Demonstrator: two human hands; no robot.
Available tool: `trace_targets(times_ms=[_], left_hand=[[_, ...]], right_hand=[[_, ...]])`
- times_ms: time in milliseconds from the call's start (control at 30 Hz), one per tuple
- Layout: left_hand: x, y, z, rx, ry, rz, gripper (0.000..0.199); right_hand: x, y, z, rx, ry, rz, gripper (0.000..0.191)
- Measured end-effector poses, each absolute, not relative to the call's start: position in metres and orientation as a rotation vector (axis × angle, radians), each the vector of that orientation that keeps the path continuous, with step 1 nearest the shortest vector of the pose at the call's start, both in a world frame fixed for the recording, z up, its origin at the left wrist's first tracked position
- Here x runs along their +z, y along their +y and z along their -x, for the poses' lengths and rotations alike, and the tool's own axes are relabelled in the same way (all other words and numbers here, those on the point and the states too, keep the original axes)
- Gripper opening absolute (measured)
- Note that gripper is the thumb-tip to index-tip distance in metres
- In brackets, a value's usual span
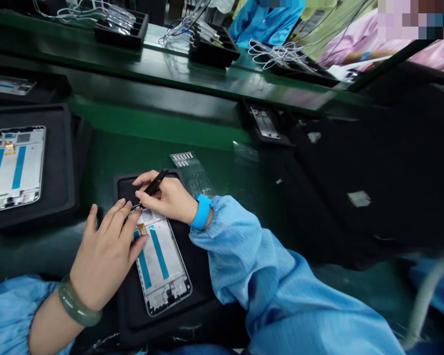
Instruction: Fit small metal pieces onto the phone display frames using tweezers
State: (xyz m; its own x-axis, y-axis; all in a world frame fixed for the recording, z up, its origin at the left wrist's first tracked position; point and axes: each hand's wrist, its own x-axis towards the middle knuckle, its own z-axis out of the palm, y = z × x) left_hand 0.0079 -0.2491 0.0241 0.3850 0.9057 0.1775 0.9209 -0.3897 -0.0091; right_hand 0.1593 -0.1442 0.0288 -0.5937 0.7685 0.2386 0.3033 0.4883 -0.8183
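A phone frame with two blue strips and an orange flex piece lies tilted in a black tray. My left hand rests its outstretched fingertips on the frame's upper left part, thumb near the orange piece. Pinched between the fingers of my right hand are slim black tweezers. Their tip points down at the frame's top edge, beside my left fingertips. What the tip touches is hidden by the fingers. Just beyond my right hand lies a clear sheet with rows of small pieces.
To the left, another phone frame sits in a black tray. A small tray with a frame stands at the back. Cabled black bins line the raised shelf. Dark material spreads on the right. People sit opposite.
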Motion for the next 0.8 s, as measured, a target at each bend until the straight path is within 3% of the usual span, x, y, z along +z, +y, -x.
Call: trace_targets(times_ms=[800], left_hand=[[0.0227,-0.2492,-0.0085,-0.21,-1.685,2.533,0.045]], right_hand=[[0.025,-0.1447,-0.158,0.951,-2.156,0.744,0.018]])
